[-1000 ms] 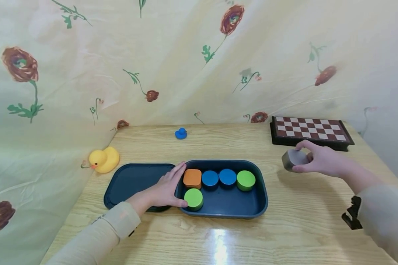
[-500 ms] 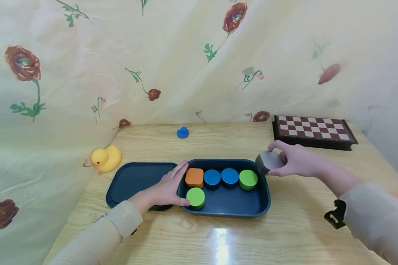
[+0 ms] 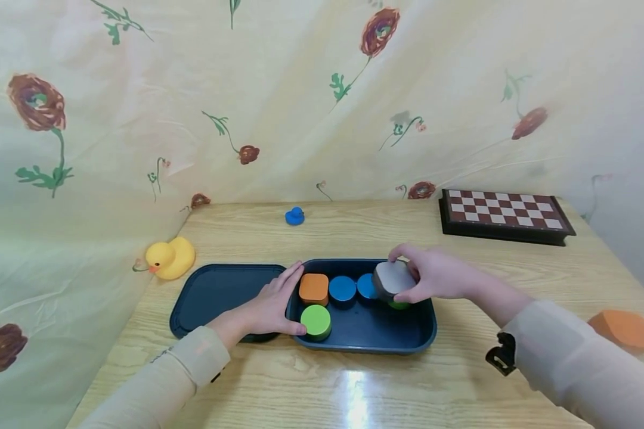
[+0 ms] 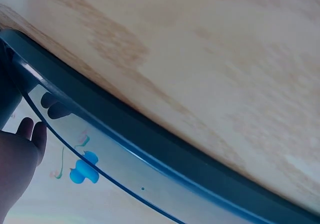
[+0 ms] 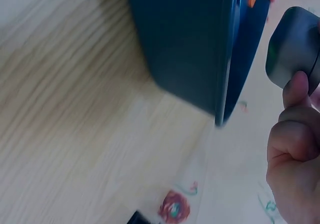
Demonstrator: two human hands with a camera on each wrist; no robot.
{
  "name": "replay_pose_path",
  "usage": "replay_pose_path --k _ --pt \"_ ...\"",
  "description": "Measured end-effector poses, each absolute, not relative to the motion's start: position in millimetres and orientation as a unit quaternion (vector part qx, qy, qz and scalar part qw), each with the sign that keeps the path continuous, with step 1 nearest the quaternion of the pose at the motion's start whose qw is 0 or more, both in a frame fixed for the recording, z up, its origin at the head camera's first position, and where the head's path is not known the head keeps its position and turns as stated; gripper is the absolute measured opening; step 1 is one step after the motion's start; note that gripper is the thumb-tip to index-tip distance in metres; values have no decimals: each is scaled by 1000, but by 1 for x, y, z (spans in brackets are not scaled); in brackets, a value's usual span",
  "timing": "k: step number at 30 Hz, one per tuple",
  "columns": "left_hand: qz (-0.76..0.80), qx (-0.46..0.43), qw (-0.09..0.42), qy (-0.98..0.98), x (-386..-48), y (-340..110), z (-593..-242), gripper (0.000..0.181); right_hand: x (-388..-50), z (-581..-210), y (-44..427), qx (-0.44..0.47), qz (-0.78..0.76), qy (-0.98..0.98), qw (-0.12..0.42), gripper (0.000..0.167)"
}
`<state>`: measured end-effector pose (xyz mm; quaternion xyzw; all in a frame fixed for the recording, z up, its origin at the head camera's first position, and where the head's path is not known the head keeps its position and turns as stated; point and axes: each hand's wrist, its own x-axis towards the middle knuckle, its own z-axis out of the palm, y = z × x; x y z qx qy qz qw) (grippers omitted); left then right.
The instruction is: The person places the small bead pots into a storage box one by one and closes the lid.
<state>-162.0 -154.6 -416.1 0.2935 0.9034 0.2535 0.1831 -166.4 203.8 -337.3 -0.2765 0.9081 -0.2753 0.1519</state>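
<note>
Head view: our right hand point(image 3: 441, 275) pinches grey block point(image 3: 395, 277) over tray point(image 3: 362, 348); left hand point(image 3: 271, 307) spread against it; we should clear green cylinder point(image 3: 399, 305) beneath.

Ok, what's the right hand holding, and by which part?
The right hand pinches the gray block by its sides, between thumb and fingers.

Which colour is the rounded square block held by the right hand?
The rounded square block is grey on top; the head view shows it best.
</note>
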Motion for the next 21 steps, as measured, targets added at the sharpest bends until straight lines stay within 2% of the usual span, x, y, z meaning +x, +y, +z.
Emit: replay_pose_path --k 6,14,21 --pt "256 296 180 903 -162 -151 -417 114 -162 -342 188 -290 -262 908 153 62" --pt "251 305 184 900 -164 -140 -423 114 -151 -348 183 -289 -259 903 184 63" --pt "248 286 178 908 -164 -153 -420 115 -153 -361 157 -322 -258 892 185 60"
